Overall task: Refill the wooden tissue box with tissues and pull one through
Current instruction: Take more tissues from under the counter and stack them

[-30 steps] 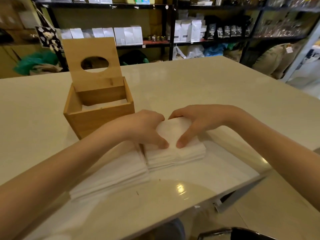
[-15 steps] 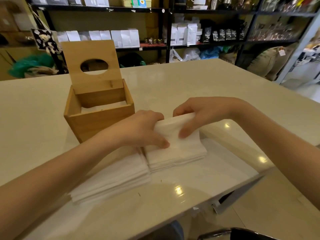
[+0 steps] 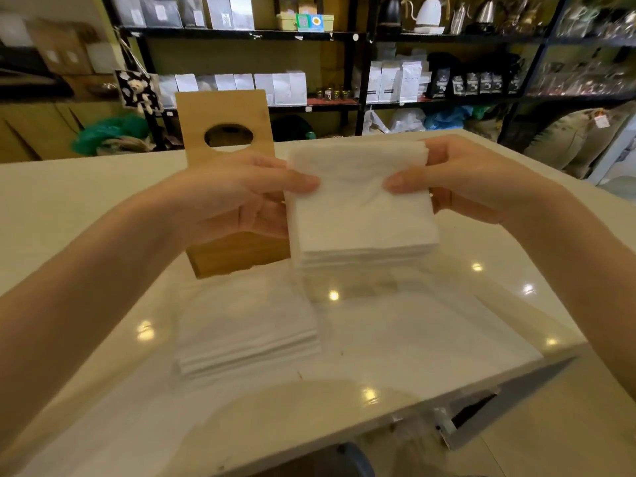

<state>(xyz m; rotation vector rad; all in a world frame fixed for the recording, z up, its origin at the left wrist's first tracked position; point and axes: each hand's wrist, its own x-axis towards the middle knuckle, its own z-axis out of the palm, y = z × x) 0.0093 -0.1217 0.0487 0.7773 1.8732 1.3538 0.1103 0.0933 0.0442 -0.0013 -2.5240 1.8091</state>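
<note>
I hold a thick white stack of tissues (image 3: 358,208) in the air above the table, tilted toward me. My left hand (image 3: 241,197) grips its left edge and my right hand (image 3: 461,180) grips its right edge, thumbs on top. Behind my left hand stands the wooden tissue box (image 3: 237,253), mostly hidden. Its lid (image 3: 225,122), with an oval hole, stands upright at the back. A second stack of tissues (image 3: 244,325) lies flat on the table in front of the box.
The glossy cream table (image 3: 430,325) ends in a corner at the lower right (image 3: 550,359). Dark shelves (image 3: 361,67) with white bags, jars and kettles line the back wall beyond the table.
Both hands have lifted the right-hand tissue stack off the table and raised it to box height. The other stack has stayed flat on the table.
</note>
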